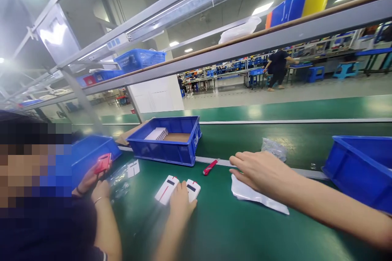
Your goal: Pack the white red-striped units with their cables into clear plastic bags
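- A co-worker's hands (92, 179), far left of the blue parts bin (167, 140), hold a red device (102, 163) up off the belt, seemingly to look it over.
- Left hand (180, 202), just in front of the bin, rests loosely curled on the green belt (220, 224). Two white devices (177, 189) lie flat side by side at its fingertips; the right one touches the knuckles, the left sits just beside them. Whether the fingers grip either, I cannot tell.
- A red utility knife (210, 166) lies right of the bin, within easy reach.
- Right hand (260, 171), farther right, lies palm down, fingers spread flat, pinning a white plastic bag (257, 197) to the belt; the bag juts out beneath the palm.
- A second blue bin (361, 171) stands at far right.
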`<state>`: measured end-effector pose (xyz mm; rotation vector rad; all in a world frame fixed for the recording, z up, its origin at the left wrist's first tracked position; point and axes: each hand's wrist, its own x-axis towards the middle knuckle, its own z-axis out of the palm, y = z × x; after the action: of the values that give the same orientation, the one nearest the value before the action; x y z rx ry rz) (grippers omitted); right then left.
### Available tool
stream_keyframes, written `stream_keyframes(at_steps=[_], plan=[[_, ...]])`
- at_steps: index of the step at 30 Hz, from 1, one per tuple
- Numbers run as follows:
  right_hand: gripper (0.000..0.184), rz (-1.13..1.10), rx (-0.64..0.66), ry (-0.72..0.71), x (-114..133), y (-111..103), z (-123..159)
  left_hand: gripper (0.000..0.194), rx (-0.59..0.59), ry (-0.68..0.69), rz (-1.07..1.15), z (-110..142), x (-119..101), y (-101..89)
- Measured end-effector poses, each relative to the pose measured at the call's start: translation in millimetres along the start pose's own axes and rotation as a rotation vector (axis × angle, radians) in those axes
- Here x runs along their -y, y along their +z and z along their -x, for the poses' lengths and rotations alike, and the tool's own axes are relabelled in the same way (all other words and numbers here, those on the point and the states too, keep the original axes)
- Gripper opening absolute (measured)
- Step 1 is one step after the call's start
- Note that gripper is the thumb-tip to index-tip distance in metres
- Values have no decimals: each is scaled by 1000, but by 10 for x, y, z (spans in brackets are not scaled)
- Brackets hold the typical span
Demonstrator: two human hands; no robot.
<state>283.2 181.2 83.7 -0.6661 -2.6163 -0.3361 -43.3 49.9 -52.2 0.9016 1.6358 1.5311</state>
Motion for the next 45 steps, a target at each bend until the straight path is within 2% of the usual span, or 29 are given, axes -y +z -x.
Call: stream_keyframes(at_steps=[2, 3, 4, 6, 9, 11, 14, 17, 20, 23, 24, 27, 30, 34, 36, 38, 41, 45], plan=[[12, -43, 30, -39, 161, 99, 6, 44, 33, -25, -62, 87, 146, 364], [12, -70, 43, -48, 223, 140, 40, 56, 60, -35, -82, 136, 167, 462], [13, -100, 54, -49, 279, 177, 92, 64, 99, -36, -73, 191, 155, 513], [15, -165, 75, -43, 387, 242, 226, 75, 214, -27, 94, 315, 60, 531], [17, -347, 122, 20, 562, 323, 453, 71, 379, 4, 567, 491, -104, 589], [16, -534, 155, 120, 679, 375, 595, 66, 449, 10, 793, 569, -146, 737], [12, -754, 186, 273, 820, 467, 767, 59, 519, -13, 939, 637, -107, 1053], [20, -870, 209, 399, 883, 580, 875, 63, 526, -49, 932, 700, -73, 1348], [18, -1016, 148, 502, 843, 683, 925, 67, 436, -5, 781, 759, -190, 1594], [16, -1209, -10, 579, 691, 734, 947, 75, 359, 201, 557, 723, -439, 1834], [18, -1246, -54, 615, 618, 731, 954, 74, 378, 273, 503, 670, -518, 1916], [31, -1293, -124, 743, 346, 631, 982, 50, 496, 436, 257, 366, -625, 2164], [40, -1336, -222, 823, 47, 405, 1033, 37, 516, 542, -211, -62, -467, 2427], [38, -1373, -491, 797, -229, 61, 1142, 13, 562, 540, -537, -551, -58, 2808], [31, -1352, -595, 763, -282, -67, 1192, 28, 588, 491, -669, -720, 92, 2984], [26, -1309, -626, 765, -295, -151, 1225, 36, 630, 425, -771, -850, 164, 3120], [26, -1265, -623, 795, -292, -201, 1237, 27, 734, 364, -861, -978, 159, 3219], [29, -1254, -609, 818, -307, -189, 1230, 24, 777, 418, -901, -1003, 76, 3177]])
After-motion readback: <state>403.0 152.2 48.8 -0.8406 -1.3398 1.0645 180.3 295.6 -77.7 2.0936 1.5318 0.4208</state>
